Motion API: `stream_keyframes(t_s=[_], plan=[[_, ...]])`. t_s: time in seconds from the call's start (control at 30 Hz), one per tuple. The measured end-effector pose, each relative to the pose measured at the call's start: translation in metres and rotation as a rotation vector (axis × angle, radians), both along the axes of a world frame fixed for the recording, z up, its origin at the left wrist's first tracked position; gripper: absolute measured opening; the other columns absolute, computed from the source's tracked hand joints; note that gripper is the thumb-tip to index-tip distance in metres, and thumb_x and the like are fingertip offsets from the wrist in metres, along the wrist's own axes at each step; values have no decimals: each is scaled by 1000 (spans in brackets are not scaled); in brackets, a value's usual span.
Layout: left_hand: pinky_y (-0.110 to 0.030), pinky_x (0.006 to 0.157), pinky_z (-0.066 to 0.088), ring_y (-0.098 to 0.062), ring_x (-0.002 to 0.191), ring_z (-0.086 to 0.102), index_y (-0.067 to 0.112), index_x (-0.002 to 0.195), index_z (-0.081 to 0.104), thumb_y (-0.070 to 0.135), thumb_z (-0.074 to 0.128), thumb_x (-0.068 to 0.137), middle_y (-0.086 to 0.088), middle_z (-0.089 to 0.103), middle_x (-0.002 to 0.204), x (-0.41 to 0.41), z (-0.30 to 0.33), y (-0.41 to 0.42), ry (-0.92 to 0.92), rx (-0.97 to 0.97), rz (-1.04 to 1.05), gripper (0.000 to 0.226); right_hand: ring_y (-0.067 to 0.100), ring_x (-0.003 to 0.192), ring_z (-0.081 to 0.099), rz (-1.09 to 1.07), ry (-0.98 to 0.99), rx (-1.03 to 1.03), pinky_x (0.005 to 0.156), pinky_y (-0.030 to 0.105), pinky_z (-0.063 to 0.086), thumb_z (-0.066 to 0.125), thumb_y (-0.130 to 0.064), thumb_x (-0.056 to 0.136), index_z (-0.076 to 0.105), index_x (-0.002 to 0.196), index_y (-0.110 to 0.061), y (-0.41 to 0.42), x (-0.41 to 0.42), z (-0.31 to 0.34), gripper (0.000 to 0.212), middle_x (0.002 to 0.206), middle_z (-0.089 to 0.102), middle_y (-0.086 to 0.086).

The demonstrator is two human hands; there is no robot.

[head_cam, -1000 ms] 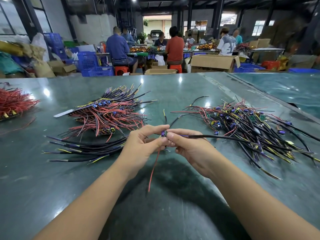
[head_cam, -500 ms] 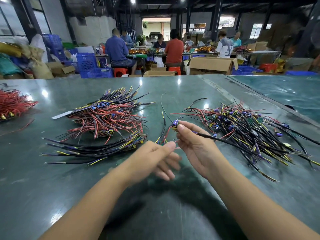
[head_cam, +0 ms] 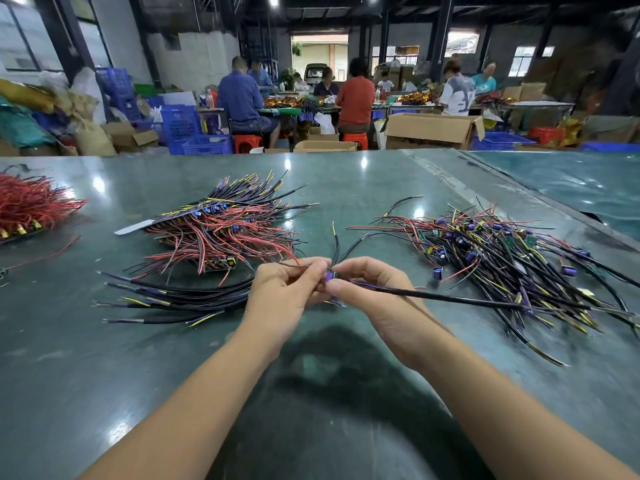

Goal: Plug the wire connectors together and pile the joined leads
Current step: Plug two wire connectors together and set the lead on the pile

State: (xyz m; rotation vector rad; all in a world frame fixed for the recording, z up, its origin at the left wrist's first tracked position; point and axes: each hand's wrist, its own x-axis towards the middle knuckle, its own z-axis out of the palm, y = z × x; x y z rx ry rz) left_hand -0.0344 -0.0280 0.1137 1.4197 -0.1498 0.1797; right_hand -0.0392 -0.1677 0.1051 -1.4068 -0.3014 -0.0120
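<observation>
Mid-frame over the table (head_cam: 104, 358), my left hand (head_cam: 284, 292) and right hand (head_cam: 374, 292) both pinch the tiny purple connector (head_cam: 329, 276). Leads (head_cam: 450, 298) look light and floppy, so I'd grip the plastic, not the wire.

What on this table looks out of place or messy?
One thin red wire lies alone on the green table, apart from the red bundle at the far left. The loose pile on the right is tangled; the stack on the left is neater.

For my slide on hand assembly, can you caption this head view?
Both hands, left hand and right hand, pinch a purple connector together between two wire piles on a green table.
</observation>
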Motion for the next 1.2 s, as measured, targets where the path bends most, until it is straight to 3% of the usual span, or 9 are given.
stream_keyframes(t_s=[0.17,0.27,0.57,0.7,0.87,1.0,1.1,1.2], plan=[[-16,53,52,-6,51,62,10,76,70,6,59,91,2,69,58,2,2,0,-52,24,68,19,14,73,65,-124,56,89,71,18,50,74,-6,76,71,91,-7,2,1,-1,16,79,72,9],[-15,51,51,-5,49,60,12,74,71,13,58,92,1,67,56,4,1,3,-48,28,89,21,17,75,62,-71,114,194,78,24,52,71,-5,75,74,84,-10,3,1,0,10,78,70,11],[-13,46,45,-3,47,55,11,75,71,27,57,89,2,63,54,4,-2,2,-1,-162,46,26,14,65,68,95,228,510,68,19,56,64,-4,65,75,76,-4,8,-1,4,15,73,70,11],[-12,45,45,-2,46,53,9,78,70,35,61,76,3,61,56,6,-3,3,55,-254,-47,27,15,66,67,78,229,516,70,19,57,63,-4,65,74,78,-2,7,0,3,17,75,70,12],[-15,55,50,-5,55,56,10,74,76,25,70,67,0,63,63,7,-6,4,58,-253,-163,17,16,76,69,68,138,456,74,21,55,62,-1,68,66,90,4,7,-2,1,23,84,71,12],[-15,52,49,-6,52,53,9,73,75,27,68,71,1,61,60,8,-6,4,4,-229,-69,19,15,73,68,22,152,497,73,22,56,63,-1,64,73,76,-3,8,-2,4,15,90,69,10],[-11,48,46,-2,48,51,11,73,73,25,65,76,4,60,57,12,-2,9,3,-317,24,17,14,66,67,-2,186,545,71,21,57,63,-2,62,74,71,-4,10,-1,4,14,94,67,11],[-8,47,46,0,46,51,11,75,73,20,63,82,6,60,57,18,2,19,41,-458,84,16,15,64,67,-4,192,594,70,21,57,62,-1,63,74,74,-2,8,0,5,15,80,69,11]])
